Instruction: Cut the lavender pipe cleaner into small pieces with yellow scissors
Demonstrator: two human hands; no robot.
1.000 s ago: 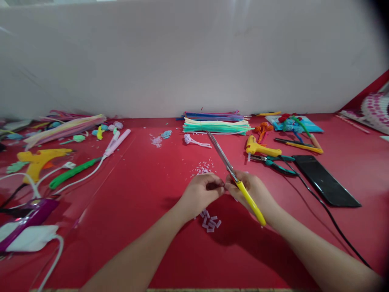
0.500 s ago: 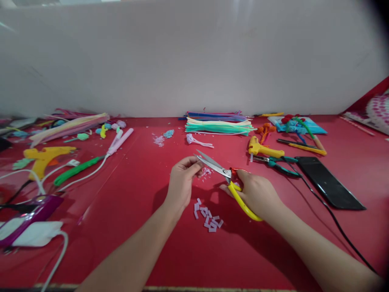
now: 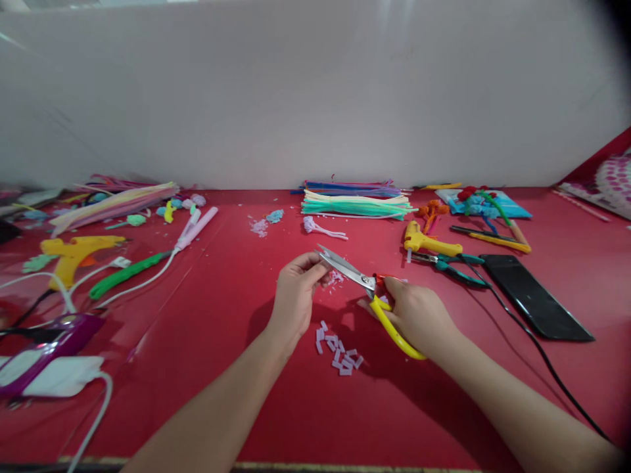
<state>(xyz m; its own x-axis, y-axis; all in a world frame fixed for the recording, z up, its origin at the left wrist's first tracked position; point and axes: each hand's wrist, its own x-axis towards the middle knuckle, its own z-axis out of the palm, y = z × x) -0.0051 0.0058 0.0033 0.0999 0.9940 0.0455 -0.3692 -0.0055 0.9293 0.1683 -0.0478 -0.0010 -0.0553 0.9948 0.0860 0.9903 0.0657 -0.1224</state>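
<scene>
In the head view, the right hand (image 3: 419, 312) is curled around the scissors (image 3: 365, 281), blades slightly parted by the left hand (image 3: 294, 289), its fingertips pinched, contents unclear. A slip could nick them; a dropped wrist could scatter the lilac pieces (image 3: 346, 372) on the table (image 3: 217, 289) below.
</scene>
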